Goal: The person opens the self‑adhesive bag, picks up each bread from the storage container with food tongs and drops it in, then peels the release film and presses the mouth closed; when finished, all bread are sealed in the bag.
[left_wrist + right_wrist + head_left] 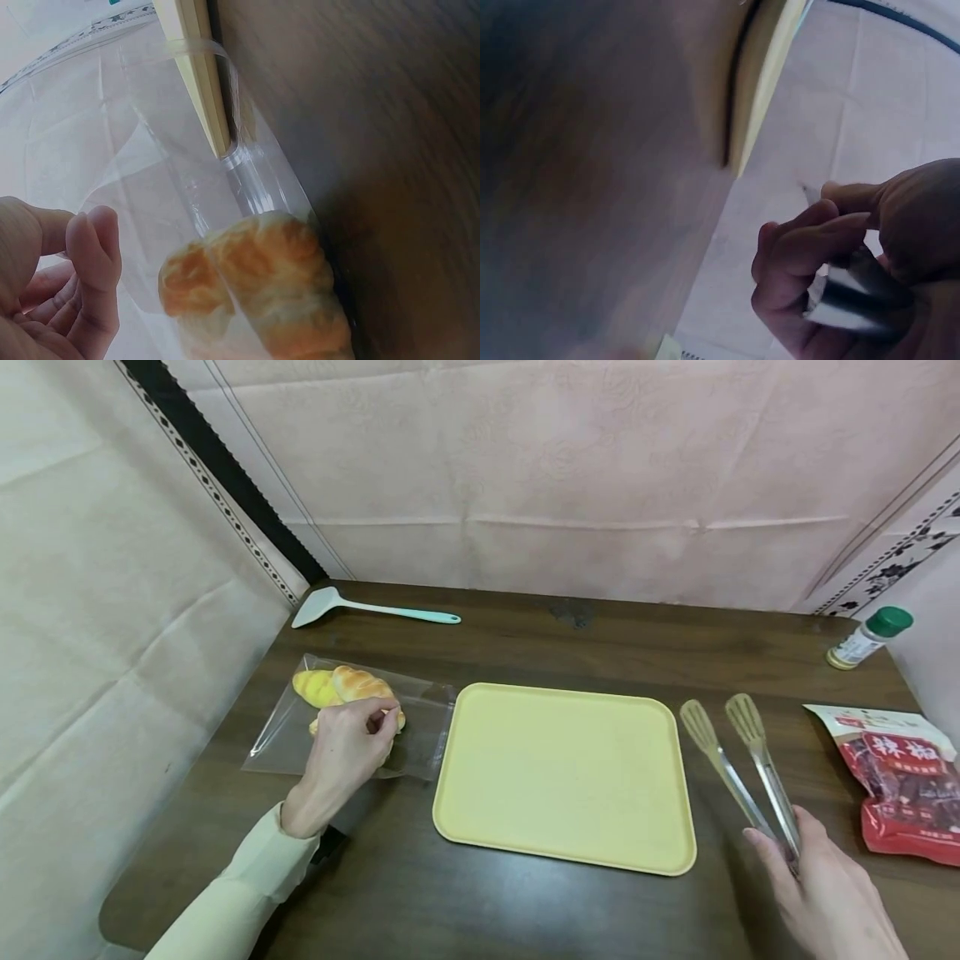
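My left hand (348, 743) pinches the upper film of a clear plastic bag (277, 750) between thumb and forefinger, lifting it in the left wrist view. Inside the bag lie a yellow bread piece (315, 688) and a golden-brown bread roll (358, 683); my hand partly covers them in the head view. The browned roll (270, 277) shows closely in the left wrist view. My right hand (832, 885) holds metal tongs (772, 793) by the handle end, their two beige slotted heads spread apart beside the tray's right edge.
A pale yellow tray (562, 777) lies mid-table, right beside the bag. Behind the bag rests a mint spatula (390, 610). A green-capped bottle (862, 643) and a red-and-white food packet (907, 785) are at the right. Cloth-covered walls border the table's back and sides.
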Motion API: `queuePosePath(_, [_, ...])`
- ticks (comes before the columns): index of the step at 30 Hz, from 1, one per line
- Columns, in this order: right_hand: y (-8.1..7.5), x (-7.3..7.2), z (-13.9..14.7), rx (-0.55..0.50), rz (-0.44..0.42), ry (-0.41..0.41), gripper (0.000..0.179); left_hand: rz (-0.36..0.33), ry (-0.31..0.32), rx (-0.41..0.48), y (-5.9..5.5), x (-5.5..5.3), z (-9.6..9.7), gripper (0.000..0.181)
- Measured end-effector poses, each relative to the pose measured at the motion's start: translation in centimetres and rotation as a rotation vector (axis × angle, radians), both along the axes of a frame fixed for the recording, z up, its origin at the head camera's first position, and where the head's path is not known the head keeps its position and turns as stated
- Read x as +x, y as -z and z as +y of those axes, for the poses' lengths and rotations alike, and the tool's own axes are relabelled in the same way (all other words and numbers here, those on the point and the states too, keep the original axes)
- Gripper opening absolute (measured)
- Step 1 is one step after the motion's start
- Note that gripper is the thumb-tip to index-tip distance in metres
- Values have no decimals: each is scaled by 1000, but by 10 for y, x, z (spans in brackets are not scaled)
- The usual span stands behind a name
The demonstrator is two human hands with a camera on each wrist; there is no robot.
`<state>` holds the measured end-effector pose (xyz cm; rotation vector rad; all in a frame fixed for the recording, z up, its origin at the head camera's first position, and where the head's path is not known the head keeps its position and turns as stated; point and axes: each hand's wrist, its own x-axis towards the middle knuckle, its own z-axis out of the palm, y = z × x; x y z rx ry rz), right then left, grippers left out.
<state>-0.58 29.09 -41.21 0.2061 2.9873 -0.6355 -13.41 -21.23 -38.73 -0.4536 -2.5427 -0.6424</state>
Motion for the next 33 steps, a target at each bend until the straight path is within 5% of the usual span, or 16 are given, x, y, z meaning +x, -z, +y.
queuePosePath(8, [10, -10, 11, 19, 11, -2, 68, 1, -11, 4, 0, 1, -1, 7])
queuePosePath(20, [7, -24, 17, 126, -230, 20, 81, 9, -12, 2, -1, 1, -1, 7])
queuePosePath(28, [0, -26, 13, 159, -406, 67, 67, -26, -28, 10, 0, 2, -2, 8])
queuePosePath(30, [-5, -28, 10, 201, -393, 79, 73, -33, -32, 10, 0, 3, -2, 9])
queuePosePath(33, [-18, -31, -1, 226, -216, 95, 79, -32, -33, 9, -1, 3, -2, 10])
